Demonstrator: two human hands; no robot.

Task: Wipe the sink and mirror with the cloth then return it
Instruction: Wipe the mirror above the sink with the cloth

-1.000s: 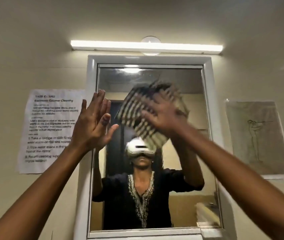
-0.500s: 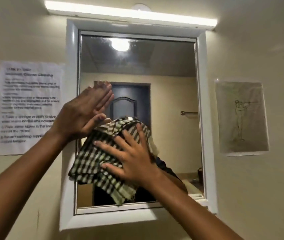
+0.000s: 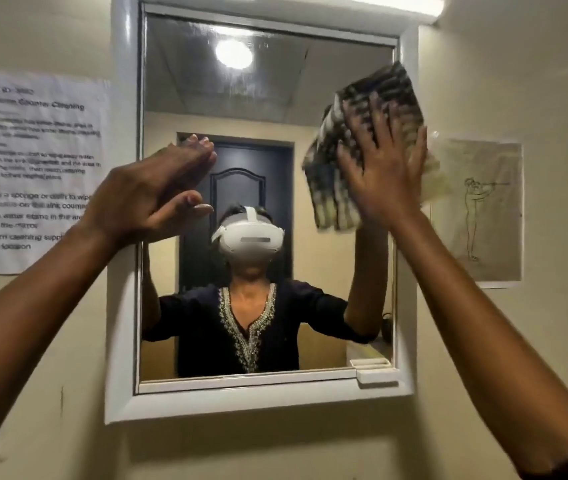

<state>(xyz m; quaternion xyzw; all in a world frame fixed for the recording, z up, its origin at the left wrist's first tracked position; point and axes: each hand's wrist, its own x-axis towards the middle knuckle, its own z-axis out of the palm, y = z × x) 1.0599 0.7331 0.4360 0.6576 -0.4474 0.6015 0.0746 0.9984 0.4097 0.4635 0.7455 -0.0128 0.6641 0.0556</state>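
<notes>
A white-framed mirror (image 3: 185, 81) hangs on the cream wall ahead. My right hand (image 3: 384, 168) is spread flat on a checked dark-and-cream cloth (image 3: 355, 133), pressing it against the glass at the mirror's upper right edge; the cloth is blurred and overlaps the frame. My left hand (image 3: 152, 194) rests with its fingers apart against the mirror's left edge and holds nothing. The glass reflects a person with a white headset and a dark door. The sink is out of view.
A printed instruction sheet (image 3: 29, 168) is taped to the wall left of the mirror, and a line drawing on paper (image 3: 483, 213) hangs to the right. A tube light (image 3: 410, 5) runs above the frame. A small white latch (image 3: 377, 374) sits at the frame's lower right.
My right hand has swept the cloth from the mirror's lower left up to its upper right edge. My left hand has stayed at the left edge.
</notes>
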